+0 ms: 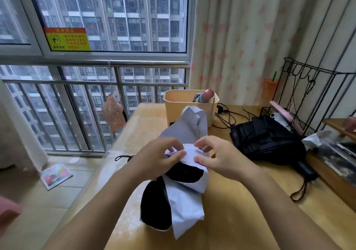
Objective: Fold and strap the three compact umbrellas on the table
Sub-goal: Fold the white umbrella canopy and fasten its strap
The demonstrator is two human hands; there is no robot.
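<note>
**2 hands on pale umbrella, mid-table**

Left hand point(158, 159) and right hand point(223, 159) each pinch a fold of the pale umbrella point(190, 205), fingers curled. It lies loose on the table point(240, 211), black lining showing. Black umbrella point(269, 143) lies near, to its right. 3rd umbrella point(204, 96) stands in the yellow bin point(183, 112).

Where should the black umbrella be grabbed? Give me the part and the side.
Probably the black umbrella by its handle: a slim, bare stub sticking out at its near right end. Come from that end with the right hand, once it lets go of the lavender umbrella; the canopy is bulky, loose folds.
</note>
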